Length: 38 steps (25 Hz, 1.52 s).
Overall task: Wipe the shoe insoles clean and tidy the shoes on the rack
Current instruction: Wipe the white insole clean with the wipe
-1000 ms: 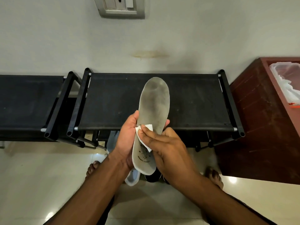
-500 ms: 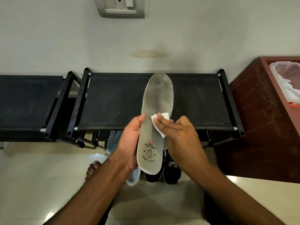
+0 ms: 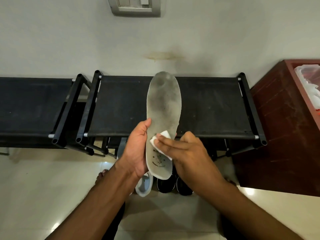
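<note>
Insole [image 3: 163,108] gripped by left hand [image 3: 136,149], right hand [image 3: 188,153] pressing wipe [image 3: 163,135] (folded)

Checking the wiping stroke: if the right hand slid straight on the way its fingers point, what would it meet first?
The right hand points left across the insole, pressing a white wipe. Going on, it would probably meet the left hand gripping the insole's far edge.

a printed logo sits on the heel of the insole [image 3: 162,118], too blurred to read.
</note>
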Motion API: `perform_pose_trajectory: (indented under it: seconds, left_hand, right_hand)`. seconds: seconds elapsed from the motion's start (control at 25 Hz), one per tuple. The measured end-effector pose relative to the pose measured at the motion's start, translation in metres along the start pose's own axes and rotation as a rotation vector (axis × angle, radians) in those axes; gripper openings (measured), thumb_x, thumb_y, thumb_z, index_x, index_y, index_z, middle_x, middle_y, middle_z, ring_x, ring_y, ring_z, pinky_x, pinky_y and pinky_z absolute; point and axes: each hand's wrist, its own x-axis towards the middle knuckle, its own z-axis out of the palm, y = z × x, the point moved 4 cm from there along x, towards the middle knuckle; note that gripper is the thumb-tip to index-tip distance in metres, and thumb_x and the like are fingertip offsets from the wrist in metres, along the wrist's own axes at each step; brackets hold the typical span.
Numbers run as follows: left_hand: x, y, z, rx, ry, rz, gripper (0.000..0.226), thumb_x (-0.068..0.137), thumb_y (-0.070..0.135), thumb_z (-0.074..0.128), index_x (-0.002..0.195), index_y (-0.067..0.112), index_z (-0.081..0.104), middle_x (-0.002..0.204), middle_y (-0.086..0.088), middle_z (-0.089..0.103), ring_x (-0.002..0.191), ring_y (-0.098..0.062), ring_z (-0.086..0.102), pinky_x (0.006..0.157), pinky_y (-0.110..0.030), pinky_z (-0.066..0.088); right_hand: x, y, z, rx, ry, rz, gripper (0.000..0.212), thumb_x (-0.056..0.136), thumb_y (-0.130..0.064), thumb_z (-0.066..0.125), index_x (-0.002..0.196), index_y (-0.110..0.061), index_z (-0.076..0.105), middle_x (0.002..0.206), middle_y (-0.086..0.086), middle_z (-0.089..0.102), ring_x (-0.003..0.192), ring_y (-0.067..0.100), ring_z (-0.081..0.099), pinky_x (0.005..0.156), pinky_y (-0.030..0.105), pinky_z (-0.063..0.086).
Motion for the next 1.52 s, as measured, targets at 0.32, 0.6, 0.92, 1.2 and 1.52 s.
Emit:
perform_pose_trajectory:
  seconds: [0.32,0.6,0.92,1.2,1.52]
  left_hand:
    - [-0.001,0.000,0.001,0.010,0.019,0.008,0.057,0.097,0.046,0.042,0.135,0.007,0.059,0.138,-0.017,0.058,0.126,-0.031,0.057,0.103,-0.044,0.048]
    - [-0.001,-0.001,0.005,0.000,0.039,0.027,0.055,0.098,0.044,0.042,0.135,0.007,0.059,0.136,-0.017,0.059,0.118,-0.030,0.060,0.101,-0.043,0.049]
    - [0.001,-0.005,0.007,0.013,0.035,0.024,0.053,0.097,0.045,0.043,0.122,0.005,0.067,0.115,-0.015,0.071,0.105,-0.029,0.068,0.094,-0.040,0.053]
    - [-0.002,-0.013,0.017,0.029,-0.062,0.028,0.052,0.098,0.045,0.040,0.107,0.009,0.075,0.101,-0.011,0.073,0.086,-0.021,0.069,0.081,-0.034,0.056]
    - [-0.003,-0.013,0.016,0.136,-0.081,0.025,0.050,0.099,0.047,0.041,0.112,0.009,0.071,0.098,-0.015,0.070,0.082,-0.025,0.064,0.069,-0.034,0.054]
  right_hand:
    - [-0.002,-0.004,-0.004,0.031,0.030,-0.035,0.044,0.089,-0.008,0.064,0.131,-0.019,0.062,0.128,-0.003,0.064,0.086,0.014,0.046,0.078,0.023,0.046]
    - [-0.006,-0.013,0.003,0.030,-0.017,0.021,0.048,0.088,-0.018,0.068,0.135,-0.022,0.058,0.126,0.000,0.064,0.091,0.009,0.041,0.084,0.021,0.049]
    - [0.001,-0.008,-0.003,0.228,0.007,0.058,0.039,0.097,-0.020,0.044,0.132,-0.024,0.060,0.119,0.006,0.065,0.098,0.002,0.048,0.093,0.016,0.041]
    - [0.011,0.028,-0.013,0.012,0.120,0.190,0.053,0.083,-0.004,0.073,0.133,-0.018,0.060,0.133,0.001,0.062,0.080,-0.003,0.020,0.080,0.008,0.033]
    - [0.014,0.028,-0.026,-0.018,0.182,0.073,0.051,0.086,-0.002,0.064,0.134,-0.018,0.060,0.137,-0.003,0.058,0.086,0.007,0.038,0.074,0.036,0.054]
